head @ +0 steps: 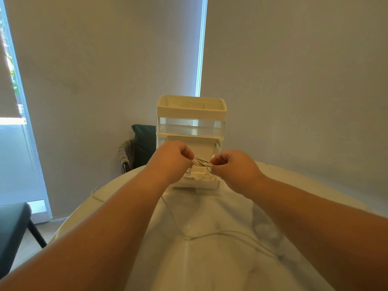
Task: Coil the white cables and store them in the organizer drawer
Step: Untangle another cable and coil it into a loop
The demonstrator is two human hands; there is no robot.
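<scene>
A cream organizer (191, 111) with clear drawers stands at the far side of the white marble table (210, 259). Its bottom drawer (197, 183) is pulled out toward me. Just above that drawer both hands hold a small coil of white cable (202, 161): my left hand (171, 158) pinches its left end and my right hand (233, 164) pinches its right end. A second white cable (210, 235) lies loose across the table in front of the drawer, trailing to the left edge.
A dark chair (142, 143) with a grey cloth over it stands behind the table on the left. Another dark seat (12, 227) is at the lower left. Blinds cover the windows behind.
</scene>
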